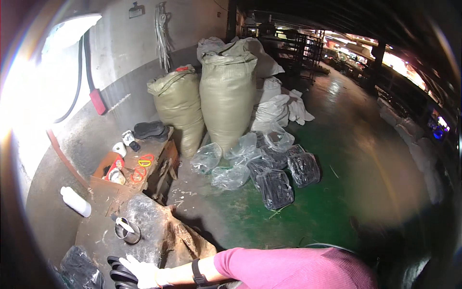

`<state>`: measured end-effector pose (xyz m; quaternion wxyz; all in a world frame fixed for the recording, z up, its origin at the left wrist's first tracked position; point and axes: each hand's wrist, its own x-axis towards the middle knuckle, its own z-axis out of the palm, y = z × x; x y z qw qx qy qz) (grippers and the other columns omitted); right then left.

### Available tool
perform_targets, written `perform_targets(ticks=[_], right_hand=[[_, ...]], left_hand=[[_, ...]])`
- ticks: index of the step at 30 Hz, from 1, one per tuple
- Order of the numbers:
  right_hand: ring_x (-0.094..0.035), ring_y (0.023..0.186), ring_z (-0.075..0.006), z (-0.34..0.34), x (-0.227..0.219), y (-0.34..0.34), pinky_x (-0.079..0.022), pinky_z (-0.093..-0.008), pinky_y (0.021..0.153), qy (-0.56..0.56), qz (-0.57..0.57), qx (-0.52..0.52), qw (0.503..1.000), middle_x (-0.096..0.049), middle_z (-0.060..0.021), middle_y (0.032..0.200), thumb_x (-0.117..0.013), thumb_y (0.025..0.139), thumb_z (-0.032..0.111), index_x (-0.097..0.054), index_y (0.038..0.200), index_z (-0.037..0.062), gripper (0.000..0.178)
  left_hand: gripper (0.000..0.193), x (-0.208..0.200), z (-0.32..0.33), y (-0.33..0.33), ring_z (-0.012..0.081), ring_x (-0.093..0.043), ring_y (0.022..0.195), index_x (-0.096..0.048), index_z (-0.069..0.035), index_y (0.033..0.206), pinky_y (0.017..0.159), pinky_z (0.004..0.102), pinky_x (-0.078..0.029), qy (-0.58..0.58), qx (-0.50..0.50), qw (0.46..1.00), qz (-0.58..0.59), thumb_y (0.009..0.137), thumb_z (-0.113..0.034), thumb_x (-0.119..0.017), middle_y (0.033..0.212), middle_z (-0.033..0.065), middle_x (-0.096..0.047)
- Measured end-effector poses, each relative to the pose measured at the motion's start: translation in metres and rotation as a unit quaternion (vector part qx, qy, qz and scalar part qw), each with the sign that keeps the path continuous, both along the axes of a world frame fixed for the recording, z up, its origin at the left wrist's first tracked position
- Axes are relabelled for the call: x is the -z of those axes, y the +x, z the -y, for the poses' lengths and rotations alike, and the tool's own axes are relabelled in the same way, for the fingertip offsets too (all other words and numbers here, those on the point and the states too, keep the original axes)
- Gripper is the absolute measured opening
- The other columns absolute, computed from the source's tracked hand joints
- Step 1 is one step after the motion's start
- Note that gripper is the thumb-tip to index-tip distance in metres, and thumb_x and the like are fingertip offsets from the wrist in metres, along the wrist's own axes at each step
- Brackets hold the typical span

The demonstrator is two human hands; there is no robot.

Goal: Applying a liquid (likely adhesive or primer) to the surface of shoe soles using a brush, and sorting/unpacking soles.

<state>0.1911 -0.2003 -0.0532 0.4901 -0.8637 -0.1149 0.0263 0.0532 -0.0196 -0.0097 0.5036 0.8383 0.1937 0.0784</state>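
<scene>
Close to the lower left edge, the person's right hand, in a white glove, rests on a stack of black curved pieces. Its fingers stretch across the upper pieces; whether they grip or merely lie there, I cannot tell. The left hand is out of view. A dark wristband circles the forearm below a ribbed pink sleeve.

Handling such pieces well probably calls for spread fingers and light, even pressure, since smooth, rounded edges could slide over one another. Keeping the forearm clear of the cup would likely help too.

Just beyond the hand, a round, shiny metal cup stands on a stained worktop, a white-handled tool leaning in it. Stiff, crumpled brown sheeting hangs over the worktop's edge. A smooth white bottle lies at a tilt to the left; near the lower corner sits a glossy, plastic-wrapped black bundle.

Farther off are orange-handled scissors and a flat, sole-shaped black piece. Beyond, bulging woven sacks stand behind crinkled clear bags and plastic-wrapped black parcels on a green floor.
</scene>
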Motion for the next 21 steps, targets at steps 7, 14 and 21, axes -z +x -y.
perform_targets(ticks=[7, 14, 21], right_hand=[[-0.052, 0.141, -0.0504, 0.018, 0.001, 0.006, -0.043, -0.0502, 0.119, 0.043, -0.038, -0.001, 0.998, -0.025, -0.0311, 0.171, -0.066, 0.076, 0.016, -0.001, 0.172, 0.0172, 0.116], [-0.056, 0.137, -0.047, 0.026, -0.003, 0.014, -0.048, -0.0482, 0.115, 0.071, -0.033, 0.012, 0.997, -0.041, -0.035, 0.16, -0.068, 0.075, 0.017, -0.004, 0.172, 0.0132, 0.117], [-0.063, 0.123, -0.0464, 0.047, -0.01, 0.023, -0.052, -0.0447, 0.102, 0.125, -0.12, -0.03, 0.984, -0.041, -0.0395, 0.159, -0.068, 0.077, 0.023, -0.003, 0.171, 0.0017, 0.116]], left_hand=[[0.051, -0.008, 0.001, 0.0, 0.0278, -0.063, 0.124, -0.062, 0.0, 0.146, 0.112, 0.0363, -0.047, 0.026, -0.009, 1.0, -0.009, 0.111, -0.037, -0.055, 0.138, 0.0164, -0.067], [0.052, -0.007, 0.001, 0.002, 0.0288, -0.063, 0.124, -0.063, 0.0, 0.144, 0.112, 0.0358, -0.047, 0.03, -0.019, 0.999, -0.008, 0.11, -0.038, -0.058, 0.138, 0.0174, -0.068], [0.052, -0.016, 0.003, 0.002, 0.0298, -0.064, 0.124, -0.065, 0.0, 0.143, 0.112, 0.0353, -0.047, 0.057, -0.039, 0.997, -0.02, 0.108, -0.039, -0.06, 0.138, 0.0184, -0.069]])
